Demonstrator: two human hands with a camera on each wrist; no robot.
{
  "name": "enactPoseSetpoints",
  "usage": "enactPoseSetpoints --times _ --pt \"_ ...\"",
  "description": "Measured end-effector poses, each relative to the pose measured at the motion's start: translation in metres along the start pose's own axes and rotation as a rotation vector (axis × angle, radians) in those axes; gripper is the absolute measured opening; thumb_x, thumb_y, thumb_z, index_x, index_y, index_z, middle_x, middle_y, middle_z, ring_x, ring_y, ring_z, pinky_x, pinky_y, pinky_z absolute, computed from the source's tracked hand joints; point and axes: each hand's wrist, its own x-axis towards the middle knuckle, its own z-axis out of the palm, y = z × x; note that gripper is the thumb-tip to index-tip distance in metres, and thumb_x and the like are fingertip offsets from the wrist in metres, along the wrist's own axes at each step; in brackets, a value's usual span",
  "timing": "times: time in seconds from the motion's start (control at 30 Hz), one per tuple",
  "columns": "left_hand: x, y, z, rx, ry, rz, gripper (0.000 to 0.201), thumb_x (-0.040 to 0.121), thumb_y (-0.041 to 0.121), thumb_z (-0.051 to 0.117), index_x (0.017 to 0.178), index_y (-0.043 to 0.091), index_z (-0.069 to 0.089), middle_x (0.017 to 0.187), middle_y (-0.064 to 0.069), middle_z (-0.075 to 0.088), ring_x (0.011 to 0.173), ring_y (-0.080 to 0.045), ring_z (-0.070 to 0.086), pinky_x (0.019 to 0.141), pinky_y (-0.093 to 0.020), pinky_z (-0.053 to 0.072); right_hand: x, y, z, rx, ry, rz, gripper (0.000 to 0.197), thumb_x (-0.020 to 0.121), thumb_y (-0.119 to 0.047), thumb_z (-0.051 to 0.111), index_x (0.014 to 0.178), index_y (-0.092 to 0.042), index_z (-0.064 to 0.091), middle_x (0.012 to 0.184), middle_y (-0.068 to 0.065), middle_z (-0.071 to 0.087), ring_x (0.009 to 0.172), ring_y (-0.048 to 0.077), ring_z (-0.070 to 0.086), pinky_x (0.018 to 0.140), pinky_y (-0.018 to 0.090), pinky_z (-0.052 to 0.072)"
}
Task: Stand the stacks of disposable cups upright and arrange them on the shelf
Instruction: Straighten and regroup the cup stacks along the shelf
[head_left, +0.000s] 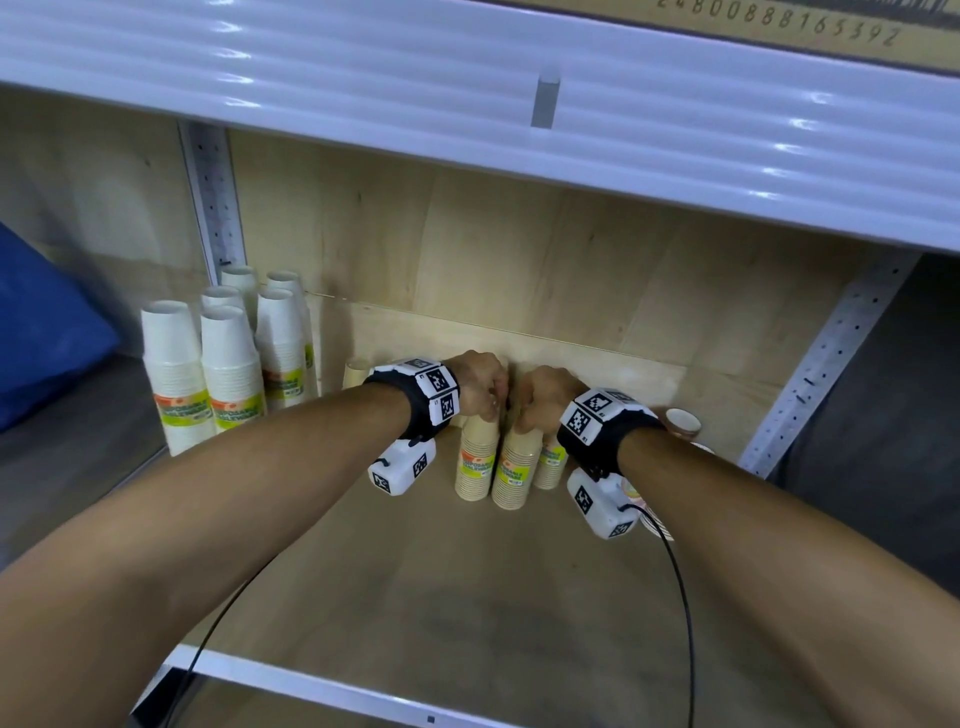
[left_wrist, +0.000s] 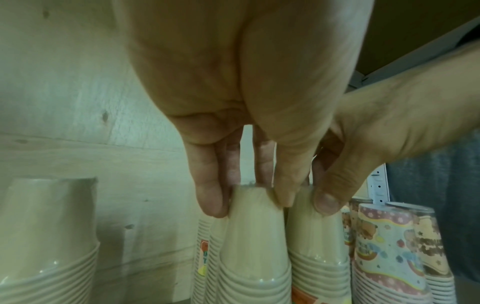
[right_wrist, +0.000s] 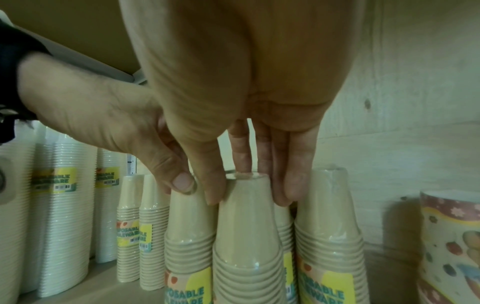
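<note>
Left hand: our left hand (head_left: 480, 384) comes down on the top of a tan cup stack (head_left: 475, 460); fingers (left_wrist: 207, 185) and thumb curl round its closed upper end and pinch it
Right hand: our right hand (head_left: 545, 397) grips the neighbouring tan stack (head_left: 514, 467) the same way, from above; in the right wrist view the thumb sits on one side of the top and the fingers (right_wrist: 293, 179) on the other
Held stacks: both stand upright, mouths down, on the wooden shelf (head_left: 467, 582), touching side by side near the back panel; each carries a yellow label
Close neighbours: a third tan stack (head_left: 549, 462) stands just right of the held pair, partly hidden by our right wrist; another tan one (head_left: 356, 371) shows just beyond our left wristband
Left group: white cup stacks (head_left: 228, 364) stand upright in a cluster at the shelf's left end, well apart from our hands
Right side: patterned cup stacks (left_wrist: 389, 246) stand just beside the tan ones; from the head view our right forearm covers most of them
Overhead: a white upper shelf (head_left: 467, 104) hangs above
</note>
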Motion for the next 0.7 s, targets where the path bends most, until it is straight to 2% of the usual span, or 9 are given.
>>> enactPoseSetpoints --times 0.07,0.1,0.17,0.23,0.33,0.43,0.53,0.7 --pt "0.0 -0.002 -0.003 -0.031 0.012 -0.001 0.026 0.079 0.02 0.076 0.104 0.018 0.071 0.103 0.001 0.067 0.094 -0.017 0.061 0.078 -0.027 0.051 0.001 -0.001 -0.005 -0.012 0.003 -0.013 0.034 0.073 -0.021 0.079 0.104 -0.007 0.07 0.1 0.01 0.071 0.094 0.025 0.067 0.073 0.031 0.053" --pt "0.0 -0.003 -0.007 -0.038 0.026 -0.005 0.025 0.079 0.023 0.076 0.104 0.02 0.071 0.101 0.001 0.067 0.092 -0.016 0.061 0.079 -0.028 0.052 0.002 -0.002 -0.007 -0.017 0.007 -0.018 0.032 0.072 -0.022 0.079 0.1 -0.008 0.072 0.097 0.009 0.071 0.092 0.025 0.068 0.072 0.031 0.054" --pt "-0.002 -0.005 -0.016 -0.041 0.072 -0.01 0.025 0.081 0.028 0.074 0.104 0.021 0.07 0.091 0.006 0.063 0.085 -0.014 0.059 0.075 -0.026 0.05 0.004 -0.005 -0.013 -0.017 0.041 -0.013 0.022 0.067 -0.021 0.077 0.086 -0.011 0.073 0.09 0.008 0.072 0.086 0.024 0.069 0.061 0.026 0.051" --pt "-0.003 -0.008 -0.027 -0.036 0.12 -0.014 0.025 0.084 0.031 0.072 0.107 0.022 0.069 0.086 0.008 0.058 0.083 -0.014 0.057 0.074 -0.024 0.047 0.008 -0.01 -0.02 -0.009 0.087 -0.015 0.022 0.066 -0.021 0.076 0.083 -0.008 0.073 0.09 0.009 0.073 0.083 0.024 0.07 0.058 0.026 0.049" --pt "-0.008 -0.02 -0.044 -0.013 0.175 -0.058 0.025 0.083 0.031 0.073 0.107 0.023 0.068 0.098 0.0 0.06 0.09 -0.02 0.061 0.079 -0.027 0.051 0.013 -0.022 -0.031 -0.014 0.148 -0.041 0.032 0.075 -0.026 0.076 0.1 -0.006 0.069 0.102 0.008 0.068 0.091 0.024 0.066 0.071 0.029 0.052" --pt "-0.013 -0.035 -0.059 0.01 0.211 -0.109 0.025 0.083 0.033 0.072 0.106 0.024 0.068 0.1 0.001 0.059 0.091 -0.02 0.06 0.079 -0.027 0.049 0.019 -0.036 -0.038 0.023 0.176 -0.099 0.037 0.077 -0.025 0.074 0.109 -0.009 0.065 0.11 0.006 0.061 0.094 0.022 0.061 0.072 0.026 0.049" --pt "-0.021 -0.05 -0.071 0.036 0.229 -0.166 0.027 0.087 0.031 0.069 0.112 0.02 0.066 0.106 0.001 0.054 0.092 -0.017 0.054 0.078 -0.025 0.042 0.026 -0.056 -0.037 0.04 0.174 -0.145 0.039 0.077 -0.027 0.075 0.111 -0.01 0.064 0.113 0.006 0.061 0.097 0.022 0.061 0.076 0.027 0.049" --pt "-0.03 -0.075 -0.071 0.069 0.276 -0.279 0.035 0.09 0.02 0.064 0.124 0.014 0.06 0.131 -0.004 0.051 0.115 -0.023 0.053 0.078 -0.022 0.037 0.037 -0.091 -0.022 0.038 0.165 -0.168 0.036 0.079 -0.025 0.073 0.109 -0.008 0.065 0.11 0.01 0.064 0.096 0.026 0.063 0.076 0.028 0.051"
